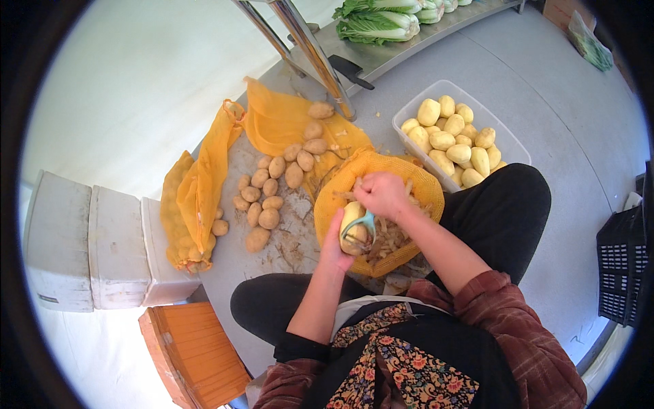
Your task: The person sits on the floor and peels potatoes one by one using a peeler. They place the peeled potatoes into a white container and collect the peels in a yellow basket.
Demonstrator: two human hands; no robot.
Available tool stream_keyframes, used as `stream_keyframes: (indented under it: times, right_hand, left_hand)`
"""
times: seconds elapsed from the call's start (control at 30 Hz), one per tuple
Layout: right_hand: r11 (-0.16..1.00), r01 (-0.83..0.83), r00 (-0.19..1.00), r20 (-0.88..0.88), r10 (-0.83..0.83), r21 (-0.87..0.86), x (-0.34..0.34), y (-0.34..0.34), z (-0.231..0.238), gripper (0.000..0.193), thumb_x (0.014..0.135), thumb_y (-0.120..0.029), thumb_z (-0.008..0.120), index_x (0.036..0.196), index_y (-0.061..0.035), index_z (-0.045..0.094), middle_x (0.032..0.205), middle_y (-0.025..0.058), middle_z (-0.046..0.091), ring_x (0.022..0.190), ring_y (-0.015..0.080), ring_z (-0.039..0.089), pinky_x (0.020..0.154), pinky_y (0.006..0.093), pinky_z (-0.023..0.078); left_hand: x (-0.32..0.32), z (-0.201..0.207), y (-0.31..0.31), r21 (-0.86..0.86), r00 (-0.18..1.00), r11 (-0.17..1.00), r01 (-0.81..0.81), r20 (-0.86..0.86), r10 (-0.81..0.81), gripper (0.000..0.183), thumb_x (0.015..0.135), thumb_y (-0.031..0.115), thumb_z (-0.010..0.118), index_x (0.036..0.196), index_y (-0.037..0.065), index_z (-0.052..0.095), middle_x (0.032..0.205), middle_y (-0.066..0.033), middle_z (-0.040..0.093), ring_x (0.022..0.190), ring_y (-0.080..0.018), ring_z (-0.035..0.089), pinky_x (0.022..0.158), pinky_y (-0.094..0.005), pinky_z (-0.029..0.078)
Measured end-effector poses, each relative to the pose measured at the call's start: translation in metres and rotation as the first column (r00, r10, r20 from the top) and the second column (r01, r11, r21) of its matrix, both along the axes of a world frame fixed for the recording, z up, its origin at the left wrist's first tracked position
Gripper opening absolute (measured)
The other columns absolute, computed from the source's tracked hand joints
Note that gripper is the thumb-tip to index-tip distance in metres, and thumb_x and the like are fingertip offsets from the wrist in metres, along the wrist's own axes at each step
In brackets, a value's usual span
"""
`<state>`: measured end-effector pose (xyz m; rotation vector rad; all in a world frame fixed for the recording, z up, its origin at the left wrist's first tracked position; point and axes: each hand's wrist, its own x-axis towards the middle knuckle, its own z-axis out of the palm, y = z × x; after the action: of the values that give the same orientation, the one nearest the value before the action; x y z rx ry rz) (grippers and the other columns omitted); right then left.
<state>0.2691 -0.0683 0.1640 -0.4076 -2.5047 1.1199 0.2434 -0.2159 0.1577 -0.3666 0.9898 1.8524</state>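
Over a yellow mesh bag (pixel 327 238) with peelings (pixel 392 245) inside, my left hand (pixel 335 247) is closed round a potato (pixel 353 217). Most of that potato is pale and bare, while brown skin shows at its lower end. My right hand (pixel 383 194) grips a light-blue peeler (pixel 368 221), whose head lies against the potato. Unpeeled potatoes (pixel 270 187) are spread on the floor left of the bag. Pale peeled potatoes (pixel 460 140) fill much of a clear plastic tub (pixel 514 140) to the right, beside my right knee.
A fuller orange mesh sack (pixel 187 225) leans at the left near white boxes (pixel 117 245). Close by is a wooden stool (pixel 197 351). Ahead stands a metal rack (pixel 395 58) holding cabbages (pixel 378 24) and a black cleaver (pixel 349 69). A black crate (pixel 621 262) is far right.
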Motion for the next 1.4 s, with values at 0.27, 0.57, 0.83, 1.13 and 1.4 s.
stream_keyframes:
  times: [0.27,0.57,0.83,1.13,1.4]
  right_hand:
    - [0.942,0.331,0.859,0.432,-0.275,-0.058,-0.003,0.053,-0.022,0.030,0.068,-0.033,0.045,0.067,-0.0078,0.062,0.070,0.0117,0.059,0.067,0.0279,0.056,0.063,0.0346,0.045]
    - [0.976,0.197,0.980,0.020,-0.196,-0.094,0.001,0.031,-0.015,0.029,0.070,-0.028,0.047,0.054,-0.0057,0.058,0.062,0.0103,0.057,0.059,0.0287,0.053,0.052,0.0352,0.043]
    - [0.990,-0.059,0.997,-0.045,0.065,0.128,0.003,0.003,-0.003,0.029,0.070,-0.027,0.047,0.054,-0.0051,0.057,0.060,0.0083,0.055,0.058,0.0264,0.054,0.053,0.0372,0.042]
    - [0.978,0.183,0.918,0.373,-0.134,-0.100,-0.008,0.043,-0.028,0.031,0.069,-0.032,0.046,0.063,-0.0062,0.061,0.065,0.0127,0.058,0.062,0.0294,0.056,0.059,0.0349,0.045]
    - [0.975,0.218,0.959,0.175,-0.222,0.044,0.000,0.030,-0.017,0.027,0.069,-0.028,0.045,0.063,-0.0075,0.062,0.066,0.0114,0.059,0.063,0.0274,0.057,0.060,0.0371,0.045]
  left_hand:
    - [0.000,0.001,-0.017,0.059,0.929,0.948,0.313,-0.224,-0.293,0.041,0.081,0.040,0.043,0.105,0.007,0.047,0.091,-0.0106,0.056,0.076,-0.0251,0.055,0.057,-0.0354,0.047]
    - [-0.004,0.002,-0.004,0.099,1.000,0.995,0.007,0.002,-0.007,0.053,0.081,0.049,0.035,0.115,0.008,0.041,0.106,-0.0117,0.050,0.090,-0.0269,0.051,0.071,-0.0413,0.044]
    - [0.000,0.007,-0.001,0.015,0.998,0.999,0.037,-0.049,-0.036,0.050,0.082,0.046,0.037,0.113,0.007,0.042,0.106,-0.0106,0.050,0.093,-0.0249,0.050,0.076,-0.0413,0.042]
    - [-0.004,0.000,-0.010,-0.047,0.963,0.962,0.267,-0.033,-0.269,0.043,0.082,0.038,0.040,0.110,0.005,0.044,0.099,-0.0130,0.053,0.086,-0.0263,0.054,0.072,-0.0396,0.045]
    - [-0.007,-0.005,-0.012,0.000,0.984,0.987,0.162,-0.069,-0.161,0.052,0.083,0.047,0.031,0.112,0.005,0.043,0.100,-0.0114,0.053,0.089,-0.0249,0.053,0.075,-0.0384,0.044]
